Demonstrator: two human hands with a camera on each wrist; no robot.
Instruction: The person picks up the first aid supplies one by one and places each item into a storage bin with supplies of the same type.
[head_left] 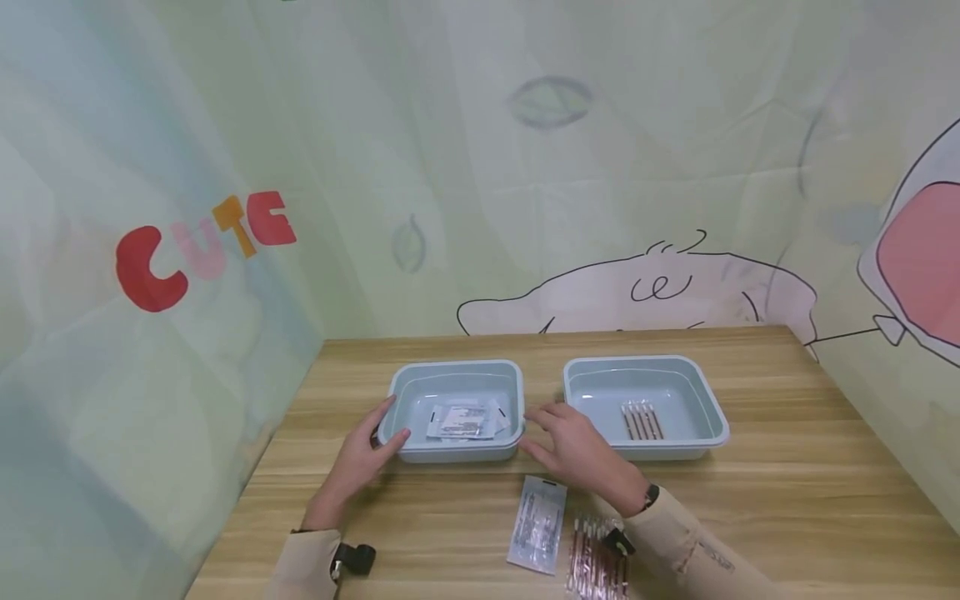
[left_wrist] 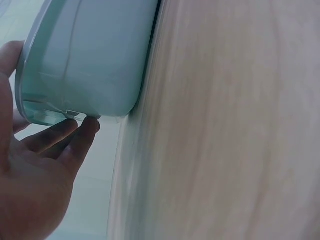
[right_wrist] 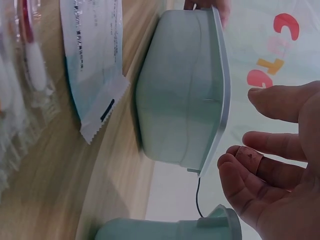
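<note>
A light blue plastic basin point(head_left: 457, 456) stands at the left of the table, with flat sealed packets point(head_left: 465, 422) lying inside. My left hand point(head_left: 358, 460) holds its left end, thumb at the rim and fingertips point(left_wrist: 90, 125) against the outer wall below. Beside the same basin's right end is my right hand point(head_left: 576, 448), its fingers loosely bent; a gap separates it from the rim in the right wrist view. One more sealed packet point(head_left: 537, 525) lies on the table below the right hand. Bagged cotton swabs point(head_left: 595, 560) with reddish-brown sticks lie next to it, partly under the right forearm.
A second light blue basin point(head_left: 667, 453) stands to the right, holding several swabs point(head_left: 642, 420) in clear wrap. Both basins rest on a wood-grain table point(head_left: 795, 467). A printed cloth backdrop point(head_left: 480, 208) hangs behind and at the sides.
</note>
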